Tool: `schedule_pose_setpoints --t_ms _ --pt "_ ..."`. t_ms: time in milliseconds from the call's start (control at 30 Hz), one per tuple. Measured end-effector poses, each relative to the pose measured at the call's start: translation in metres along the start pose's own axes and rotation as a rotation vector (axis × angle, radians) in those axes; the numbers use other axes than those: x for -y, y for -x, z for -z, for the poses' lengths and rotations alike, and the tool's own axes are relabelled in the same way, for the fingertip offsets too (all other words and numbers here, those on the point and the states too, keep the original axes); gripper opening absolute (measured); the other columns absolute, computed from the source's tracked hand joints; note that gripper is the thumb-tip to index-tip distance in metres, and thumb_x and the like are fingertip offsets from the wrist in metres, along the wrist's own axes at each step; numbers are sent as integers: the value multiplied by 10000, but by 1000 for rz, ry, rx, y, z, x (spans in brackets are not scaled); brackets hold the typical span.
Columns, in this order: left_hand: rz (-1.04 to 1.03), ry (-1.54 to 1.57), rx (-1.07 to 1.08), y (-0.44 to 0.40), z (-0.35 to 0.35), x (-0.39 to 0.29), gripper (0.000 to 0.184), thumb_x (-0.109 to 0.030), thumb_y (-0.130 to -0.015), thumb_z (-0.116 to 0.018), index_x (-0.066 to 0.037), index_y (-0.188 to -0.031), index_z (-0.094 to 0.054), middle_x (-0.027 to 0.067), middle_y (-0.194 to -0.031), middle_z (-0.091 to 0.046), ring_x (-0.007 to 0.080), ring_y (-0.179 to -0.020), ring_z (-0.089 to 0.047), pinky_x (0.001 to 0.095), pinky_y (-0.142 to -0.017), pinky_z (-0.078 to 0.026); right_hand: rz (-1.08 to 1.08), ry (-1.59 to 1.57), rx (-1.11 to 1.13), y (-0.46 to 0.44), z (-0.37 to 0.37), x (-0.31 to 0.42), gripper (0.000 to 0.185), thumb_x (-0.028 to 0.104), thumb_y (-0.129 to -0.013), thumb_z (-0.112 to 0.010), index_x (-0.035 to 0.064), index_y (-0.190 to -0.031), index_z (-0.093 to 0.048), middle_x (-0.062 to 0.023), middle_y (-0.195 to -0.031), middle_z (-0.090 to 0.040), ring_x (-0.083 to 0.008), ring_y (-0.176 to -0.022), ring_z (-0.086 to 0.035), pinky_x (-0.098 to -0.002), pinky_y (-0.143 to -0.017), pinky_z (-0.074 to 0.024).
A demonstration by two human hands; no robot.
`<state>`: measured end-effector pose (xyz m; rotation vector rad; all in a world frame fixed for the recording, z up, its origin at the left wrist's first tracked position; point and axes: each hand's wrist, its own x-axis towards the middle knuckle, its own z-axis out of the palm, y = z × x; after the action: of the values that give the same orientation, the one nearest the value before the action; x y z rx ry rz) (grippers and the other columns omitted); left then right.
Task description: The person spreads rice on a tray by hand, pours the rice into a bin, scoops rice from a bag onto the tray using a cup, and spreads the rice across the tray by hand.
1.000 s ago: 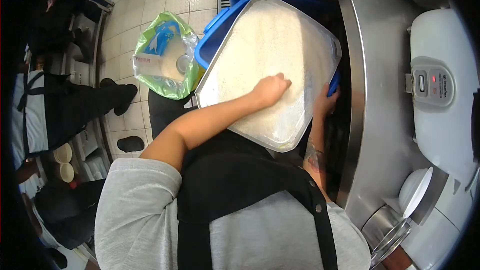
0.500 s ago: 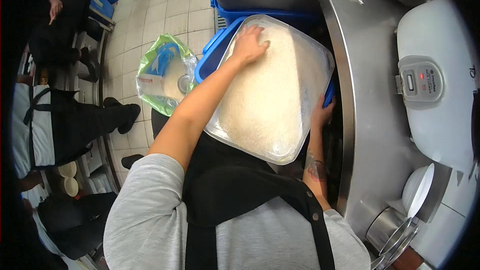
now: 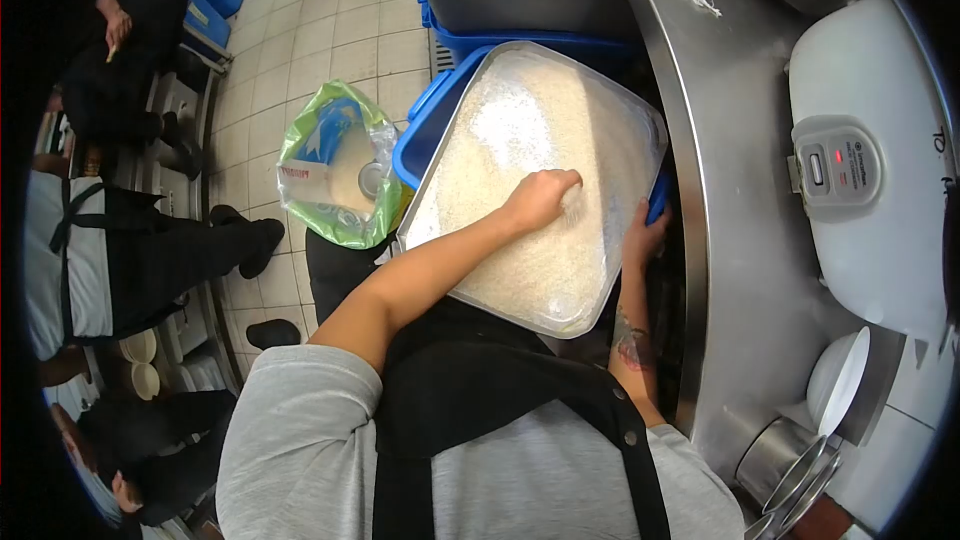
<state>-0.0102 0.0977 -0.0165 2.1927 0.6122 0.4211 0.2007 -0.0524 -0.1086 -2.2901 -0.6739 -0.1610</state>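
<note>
A wide clear plastic container full of uncooked white rice rests tilted over a blue bin in front of me. My left hand is closed in a fist over the middle of the rice, with grains showing at its fingers. On the container's right side, my right hand grips near the rim, beside the blue bin's edge; part of its fingers is hidden. A green-edged plastic bag with rice and a round metal cup inside stands left of the container.
A steel counter runs along the right, bearing a white rice cooker, a white bowl and metal pots. Beyond the container is a grey tub of rice. Several people in dark clothing stand along the left.
My left hand has moved from the container's far left edge toward me to its middle and closed from spread fingers into a fist. The right hand stays at the rim.
</note>
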Motion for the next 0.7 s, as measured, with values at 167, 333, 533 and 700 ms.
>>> schedule_pose_setpoints --t_ms 167,333,533,700 --pt "9 89 -230 -41 12 -25 397 54 -722 -547 -34 -1108 -573 214 -1085 -595 406 -1002 -567 435 -870 -471 -11 -3 13 3 5 9 592 424 -892 -592 30 -1313 -459 -219 -1188 -604 -378 -1062 -595 -439 -915 -443" --pt "10 -257 -34 -93 24 -34 431 -133 -741 -608 -60 -1165 -577 167 -1264 -495 351 -1186 -451 467 -988 -363 -21 20 2 3 2 6 602 422 -892 -593 16 -1315 -456 -224 -1193 -603 -380 -1065 -595 -439 -918 -443" --pt "-173 -260 -65 -146 -5 27 594 -439 -707 -679 -147 -1216 -592 119 -1314 -491 355 -1261 -376 523 -1031 -291 -33 -64 40 5 13 24 620 393 -894 -600 -9 -1335 -432 -234 -1268 -553 -372 -1131 -560 -429 -953 -429" --pt "-180 -391 139 -91 -14 -2 515 -419 -711 -685 -166 -1157 -638 85 -1237 -534 307 -1198 -431 505 -923 -375 -67 -114 67 7 19 32 614 379 -893 -603 -9 -1337 -434 -230 -1273 -549 -369 -1146 -550 -422 -966 -423"
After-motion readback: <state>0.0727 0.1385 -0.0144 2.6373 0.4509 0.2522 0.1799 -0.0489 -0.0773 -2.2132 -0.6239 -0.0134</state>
